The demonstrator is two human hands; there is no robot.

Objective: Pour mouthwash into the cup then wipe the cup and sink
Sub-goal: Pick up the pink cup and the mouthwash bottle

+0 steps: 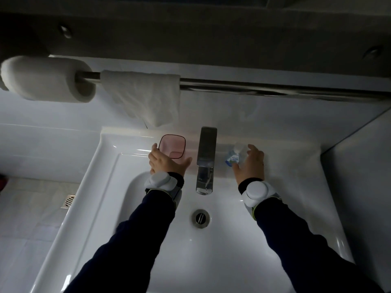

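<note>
- The pink see-through cup (172, 149), square with rounded corners and a dark rim, stands upright on the back ledge of the white sink (296, 187), just left of the tap (206, 157)
- The left hand (167, 163) is spread wide around the near side of the cup, fingers on its left and thumb reaching to its right; whether it actually touches the cup I cannot tell
- The small clear mouthwash bottle (234, 156), with a white cap and a blue and green label, stands on the same ledge just right of the tap
- The right hand (251, 163) is open and cupped round the bottle's right side, thumb near its base, fingers curled above; a firm grip is not visible
- Both wrists carry white round devices on grey straps over dark sleeves
- The drain (200, 217) sits in the basin, between the two forearms
- A white cloth (146, 98) hangs over a metal rail (254, 86) on the wall behind the sink, with a paper roll (46, 79) at the rail's left end
- A floor drain grate (69, 200) shows on the tiles at left
</note>
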